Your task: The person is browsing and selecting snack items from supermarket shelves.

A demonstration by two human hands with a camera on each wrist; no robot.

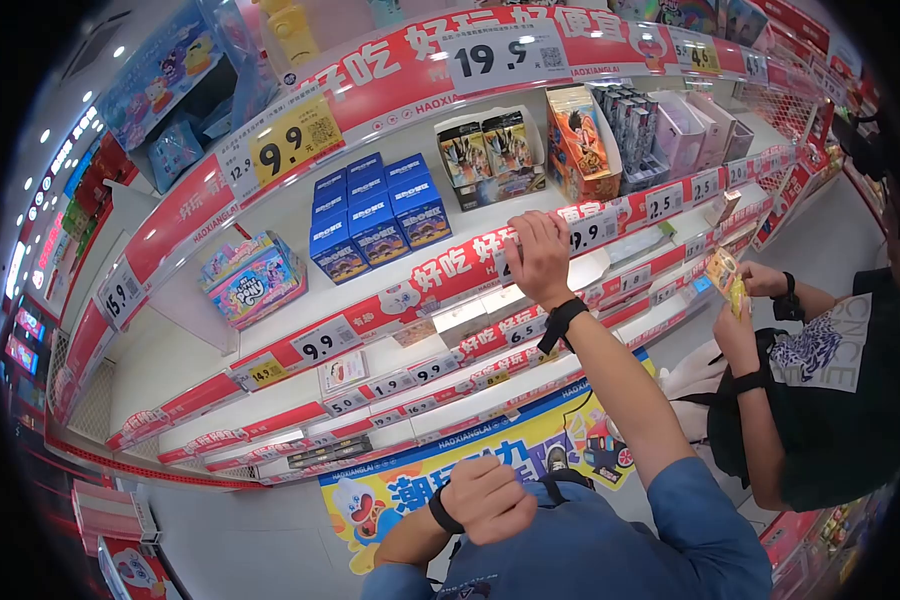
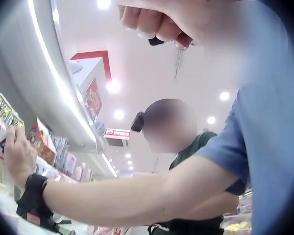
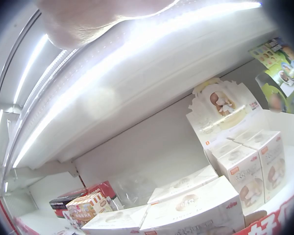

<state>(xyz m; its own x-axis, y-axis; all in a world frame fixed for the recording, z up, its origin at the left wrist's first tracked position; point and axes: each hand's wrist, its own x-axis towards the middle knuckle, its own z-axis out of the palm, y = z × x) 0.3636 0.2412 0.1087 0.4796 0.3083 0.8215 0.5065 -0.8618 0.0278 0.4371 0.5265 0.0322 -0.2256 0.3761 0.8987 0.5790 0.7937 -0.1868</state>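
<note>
My right hand (image 1: 540, 258) rests on the red and white price strip (image 1: 440, 270) along the front edge of a middle shelf, its fingers at the strip's upper edge. Just behind it stand a display box of dark card packs (image 1: 490, 160) and an orange display box (image 1: 582, 140). Blue boxes (image 1: 375, 215) are stacked to its left. In the right wrist view, white boxes (image 3: 191, 203) sit on a shelf below the hand. My left hand (image 1: 488, 498) is held before my chest, fingers curled in; a small dark piece (image 2: 157, 42) shows beside them in the left wrist view.
On the right, another person (image 1: 840, 400) in dark clothes holds a small yellow packet (image 1: 735, 290). A pony-themed box (image 1: 255, 280) stands left on the same shelf. A glossy upper shelf front (image 1: 390, 80) with price tags curves above. A bright banner (image 1: 370, 510) covers the shelf base.
</note>
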